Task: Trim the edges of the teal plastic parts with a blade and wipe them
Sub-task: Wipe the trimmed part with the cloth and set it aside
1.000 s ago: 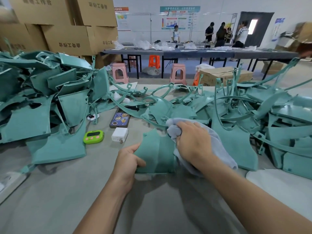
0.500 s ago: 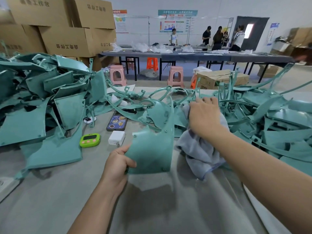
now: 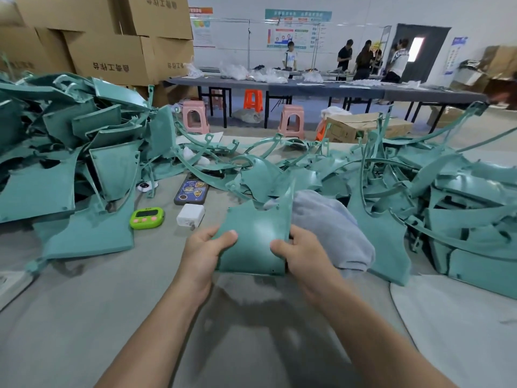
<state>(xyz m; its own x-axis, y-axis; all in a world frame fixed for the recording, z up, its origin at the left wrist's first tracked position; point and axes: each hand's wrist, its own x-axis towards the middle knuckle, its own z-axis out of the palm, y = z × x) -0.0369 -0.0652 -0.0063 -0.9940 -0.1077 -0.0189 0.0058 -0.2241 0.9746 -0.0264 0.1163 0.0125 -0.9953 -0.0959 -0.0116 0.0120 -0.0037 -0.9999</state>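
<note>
Fingers (image 3: 209, 233) of left hand (image 3: 201, 257) and right hand (image 3: 306, 257) pinch teal part (image 3: 257, 225), mostly hidden behind.

Table (image 3: 84, 317): a grey-covered surface spreading out in front of me
To my left: heap of teal plastic parts (image 3: 56, 169), flat panels tilted and overlapping
To my right: second teal heap (image 3: 461, 208), curved strips sticking up out of it
Between the heaps: phone (image 3: 191, 191) face up, white charger (image 3: 190, 215) just nearer me, green timer (image 3: 146, 217) beside the charger
Centre right: grey cloth (image 3: 333, 228), bunched against the second heap
Near right: white sheet (image 3: 461, 317) lying flat
</note>
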